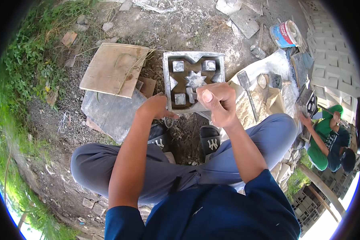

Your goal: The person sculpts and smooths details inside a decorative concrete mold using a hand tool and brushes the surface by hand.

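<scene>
A square grey metal mould (167,76) lies in front of my feet. Inside it are a star-shaped piece (195,79) and several raised square blocks. My left hand (154,107) grips the mould's near left corner, thumb along the near side. Over the near right part of the mould, my right hand (220,102) is closed in a fist, thumb uppermost. A short grey piece (191,96) shows beside its fingers; whether the fist holds it I cannot tell. The fist covers that corner of the mould.
Left of the mould lie a wooden board (110,70) and a dark flat slab (112,112). On the right are a flat-bladed tool (248,94) on sandy material, a white sack (278,64) and a bucket (284,34). Another person (328,140) works at far right, near stacked patterned blocks (332,52).
</scene>
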Tool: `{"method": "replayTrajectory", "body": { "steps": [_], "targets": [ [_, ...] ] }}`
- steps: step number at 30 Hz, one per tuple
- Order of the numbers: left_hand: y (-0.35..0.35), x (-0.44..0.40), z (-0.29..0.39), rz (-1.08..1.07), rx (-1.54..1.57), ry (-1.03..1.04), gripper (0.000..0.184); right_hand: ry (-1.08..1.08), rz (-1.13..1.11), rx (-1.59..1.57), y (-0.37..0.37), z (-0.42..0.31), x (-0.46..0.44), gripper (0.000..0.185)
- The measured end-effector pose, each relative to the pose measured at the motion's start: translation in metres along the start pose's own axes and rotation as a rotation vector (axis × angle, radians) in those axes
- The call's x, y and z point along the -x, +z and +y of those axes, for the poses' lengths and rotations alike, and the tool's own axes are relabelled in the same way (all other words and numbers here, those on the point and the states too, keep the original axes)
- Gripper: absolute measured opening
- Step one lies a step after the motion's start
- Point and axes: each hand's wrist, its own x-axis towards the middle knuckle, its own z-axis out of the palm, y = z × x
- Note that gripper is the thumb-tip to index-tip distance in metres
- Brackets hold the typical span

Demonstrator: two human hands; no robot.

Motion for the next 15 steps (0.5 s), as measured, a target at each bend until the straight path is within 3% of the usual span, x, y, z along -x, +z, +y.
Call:
{"method": "replayTrajectory", "body": {
  "steps": [4, 7, 11, 13, 15],
  "targets": [
    [0.001, 0.003, -0.001, 0.046, -0.021, 0.029, 0.092, -0.163, -0.031, -0.131, 0.005, -0.023, -0.007, 0.058],
    [-0.003, 0.002, 0.004, 0.0, 0.03, 0.01, 0.091, 0.025, 0.004, -0.095, 0.002, -0.004, -0.007, 0.06],
    [-0.006, 0.006, 0.003, 0.036, -0.021, 0.014, 0.093, -0.118, -0.045, -0.137, 0.004, -0.019, -0.008, 0.059],
    [0.0, 0.008, 0.003, 0.038, -0.02, 0.026, 0.094, 0.062, -0.038, -0.113, 0.002, -0.002, -0.004, 0.059],
    [-0.005, 0.003, 0.002, 0.005, -0.02, 0.007, 0.093, 0.017, -0.031, -0.13, -0.001, -0.003, -0.008, 0.059]
  ]
}}
